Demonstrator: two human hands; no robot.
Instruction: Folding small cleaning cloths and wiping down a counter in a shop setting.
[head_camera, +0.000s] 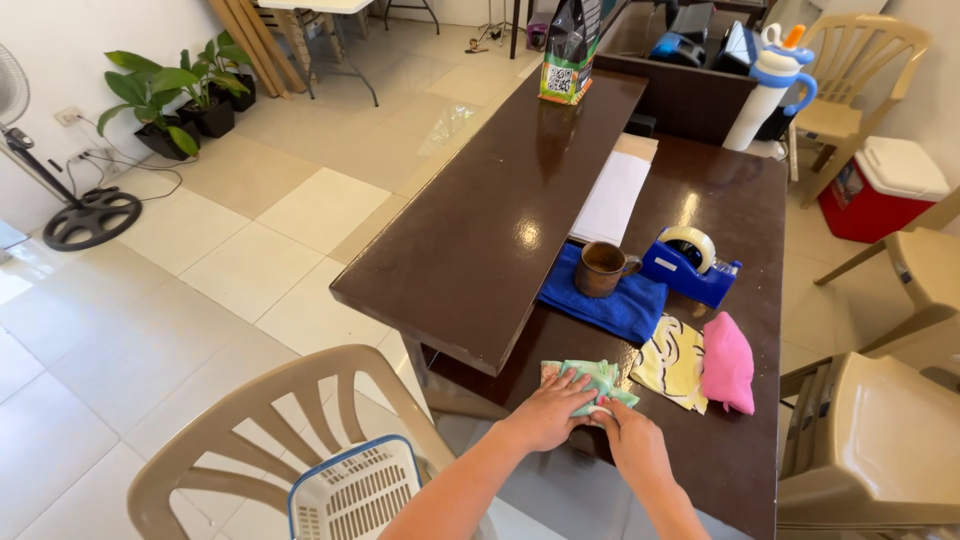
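Both hands press a folded green cloth (592, 384) flat at the near edge of the dark wooden desk (730, 460), left hand (550, 410) and right hand (632, 440) open-palmed on it. Its long axis runs left-right. A green-and-black pouch (568, 50) stands at the desk's far end.

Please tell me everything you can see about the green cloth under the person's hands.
The green cloth is a small piece of soft, light green fabric with a faint pattern, folded into a compact bundle. It lies flat near the front edge of the dark brown desk. The left hand presses on its near side and the right hand touches its right corner. A yellow patterned cloth lies just to its right.
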